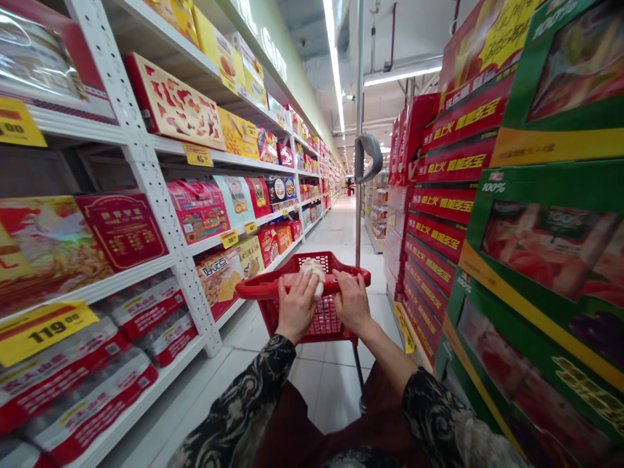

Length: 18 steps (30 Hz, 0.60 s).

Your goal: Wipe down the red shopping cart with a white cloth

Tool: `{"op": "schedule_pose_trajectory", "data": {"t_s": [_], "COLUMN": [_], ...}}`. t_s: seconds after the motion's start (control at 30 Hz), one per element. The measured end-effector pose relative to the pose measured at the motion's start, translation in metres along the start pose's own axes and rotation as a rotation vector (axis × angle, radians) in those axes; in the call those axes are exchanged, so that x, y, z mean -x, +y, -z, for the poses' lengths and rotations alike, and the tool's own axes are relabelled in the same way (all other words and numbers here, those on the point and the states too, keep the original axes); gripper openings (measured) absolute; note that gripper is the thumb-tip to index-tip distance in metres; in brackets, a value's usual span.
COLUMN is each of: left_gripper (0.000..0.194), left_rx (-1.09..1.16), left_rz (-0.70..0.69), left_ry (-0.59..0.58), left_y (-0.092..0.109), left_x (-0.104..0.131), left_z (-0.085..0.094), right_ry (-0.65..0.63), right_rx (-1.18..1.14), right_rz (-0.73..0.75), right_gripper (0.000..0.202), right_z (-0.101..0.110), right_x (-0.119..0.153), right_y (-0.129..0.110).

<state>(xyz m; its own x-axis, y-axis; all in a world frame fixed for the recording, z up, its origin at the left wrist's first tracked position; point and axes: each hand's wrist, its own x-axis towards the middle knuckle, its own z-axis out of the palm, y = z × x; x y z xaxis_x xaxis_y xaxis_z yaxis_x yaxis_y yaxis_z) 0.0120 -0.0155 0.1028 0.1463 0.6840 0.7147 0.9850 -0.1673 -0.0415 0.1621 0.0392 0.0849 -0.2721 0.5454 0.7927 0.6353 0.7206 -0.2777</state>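
A red plastic shopping cart (266,290) with a mesh basket stands right in front of me. My left hand (296,309) lies over its handle, fingers curled on a crumpled white piece (316,279), which looks like a cloth or tissue and drapes over the bar. What the fingertips do beneath it is hidden. My right hand (351,302) grips the right part of the same handle, its fingers bent over the bar. A tall metal pole (359,221) rises beside the cart's right side and carries a grey loop-shaped plastic piece (374,159).
White shelves (141,162) with boxed snacks and yellow price tags (49,331) line the left side. Stacked red drink cartons (439,214) and green juice boxes (536,234) stand close on the right. The tiled aisle (341,211) runs straight ahead, with distant figures.
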Motion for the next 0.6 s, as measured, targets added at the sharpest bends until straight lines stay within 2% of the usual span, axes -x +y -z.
{"op": "schedule_pose_trajectory", "data": {"t_s": [0.1,0.17,0.27,0.4,0.47,0.53,0.6], "left_gripper": [0.04,0.041,0.042,0.041,0.042,0.042,0.041], "left_rx": [0.023,0.023,0.004,-0.027,-0.033,-0.023,0.003], "left_rz": [-0.041,-0.053,-0.023,0.106,0.156,0.18,0.16], "left_ry": [0.004,0.001,-0.008,0.013,0.025,0.022,0.004], "left_y": [0.011,0.007,-0.016,-0.055,-0.064,-0.059,-0.042], "left_x": [-0.003,-0.001,0.005,0.014,0.016,0.014,0.009], "left_z": [-0.003,-0.002,0.004,0.013,0.015,0.015,0.012], "right_ry": [0.001,0.003,-0.003,-0.01,-0.01,-0.004,0.003], "right_rx": [0.004,0.004,-0.002,-0.004,-0.003,-0.002,0.002], "right_rz": [-0.004,0.003,0.017,0.011,0.004,-0.003,-0.01], "right_gripper": [0.055,0.055,0.055,0.056,0.056,0.055,0.056], "right_z": [0.001,0.001,0.002,0.002,0.001,0.0,-0.001], "right_x": [0.0,0.0,-0.001,-0.001,0.0,0.0,0.001], "right_y": [0.001,0.001,0.0,-0.001,-0.001,-0.002,-0.002]}}
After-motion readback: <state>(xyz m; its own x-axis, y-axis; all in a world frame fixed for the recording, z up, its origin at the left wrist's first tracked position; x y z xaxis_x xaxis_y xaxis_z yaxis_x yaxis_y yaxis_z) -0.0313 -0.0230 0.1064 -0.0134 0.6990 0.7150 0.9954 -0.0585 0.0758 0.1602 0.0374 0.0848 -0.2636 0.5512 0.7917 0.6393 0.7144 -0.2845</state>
